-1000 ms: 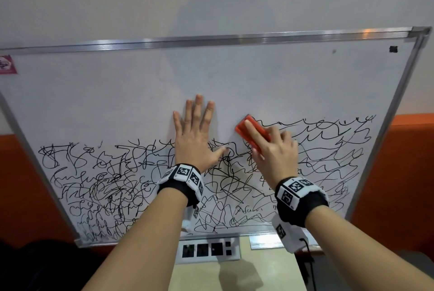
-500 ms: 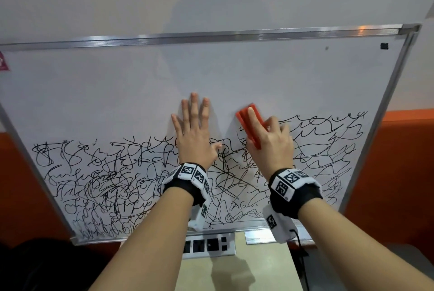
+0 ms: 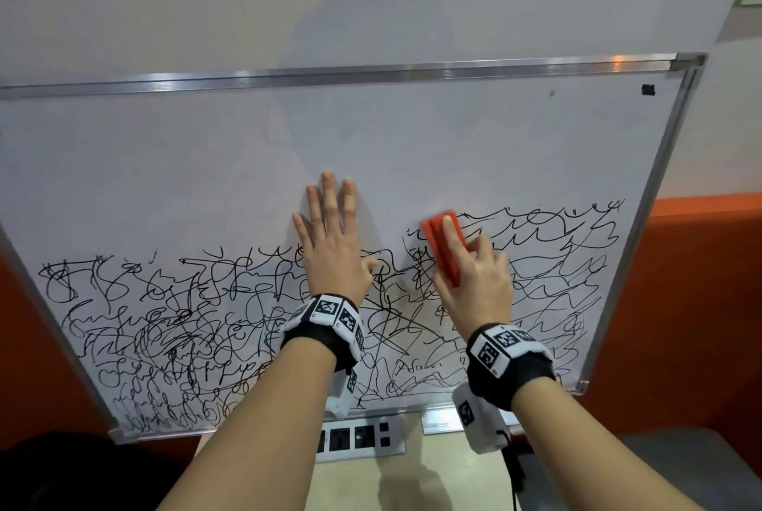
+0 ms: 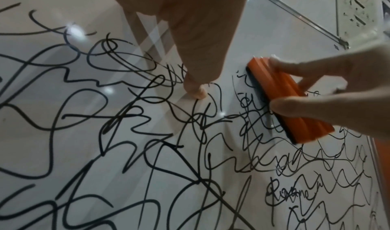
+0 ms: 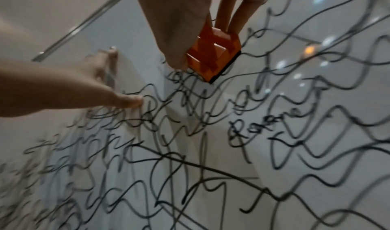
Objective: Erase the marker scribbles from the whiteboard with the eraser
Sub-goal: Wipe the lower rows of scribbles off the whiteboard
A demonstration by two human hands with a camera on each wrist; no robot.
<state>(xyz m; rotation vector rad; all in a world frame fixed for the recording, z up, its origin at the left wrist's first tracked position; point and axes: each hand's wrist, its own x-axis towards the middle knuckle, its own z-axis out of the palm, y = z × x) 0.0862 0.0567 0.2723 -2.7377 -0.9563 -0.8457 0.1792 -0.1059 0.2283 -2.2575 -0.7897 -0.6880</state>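
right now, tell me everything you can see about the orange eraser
The orange plastic block eraser is oblong, with lengthwise ridges along its back and a thin dark pad on its underside, seen in the left wrist view. It lies pad-down, flat against the white metal-framed whiteboard, tilted diagonally, at the upper edge of the black marker scribbles, right of centre. The right hand grips it, thumb on one long side, fingers over the back and other side.

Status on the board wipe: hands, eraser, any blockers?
Left hand flat on whiteboard. Right hand grips orange eraser, pad on board at scribbles. Nothing in the way.
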